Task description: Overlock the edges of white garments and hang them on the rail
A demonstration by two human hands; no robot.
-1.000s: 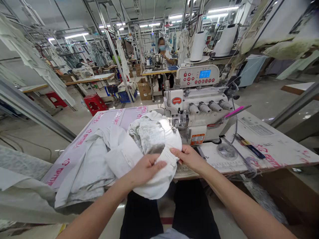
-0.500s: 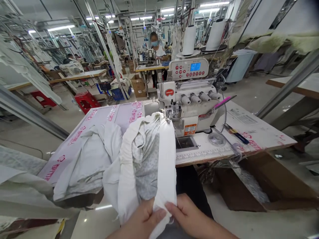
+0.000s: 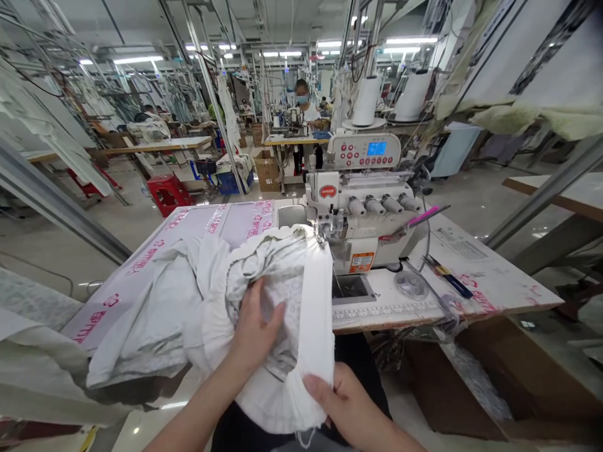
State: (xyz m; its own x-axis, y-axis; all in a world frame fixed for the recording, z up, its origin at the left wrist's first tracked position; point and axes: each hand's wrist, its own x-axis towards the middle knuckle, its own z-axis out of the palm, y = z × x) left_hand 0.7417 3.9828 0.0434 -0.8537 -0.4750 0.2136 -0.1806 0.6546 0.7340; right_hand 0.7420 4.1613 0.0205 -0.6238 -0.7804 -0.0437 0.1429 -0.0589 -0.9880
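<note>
A bunched white garment (image 3: 198,301) lies on the sewing table (image 3: 471,282), and a white band of it runs from the overlock machine's presser foot (image 3: 323,235) down toward me. My left hand (image 3: 254,329) presses flat on the gathered fabric in the middle of the bundle. My right hand (image 3: 346,405) grips the lower end of the band near my lap, below the table's front edge. The white overlock sewing machine (image 3: 362,213) stands behind the fabric, its control panel (image 3: 365,150) lit blue.
Small tools (image 3: 447,276) and a round clear lid (image 3: 411,284) lie right of the machine. An open cardboard box (image 3: 494,389) stands on the floor at right. More fabric (image 3: 38,370) piles at far left. Another person (image 3: 301,113) works at a distant station; red stools (image 3: 167,194) stand beyond.
My left hand has let go of the band's end and moved up onto the bundle. My right hand still holds the band's end. The view has tilted slightly.
</note>
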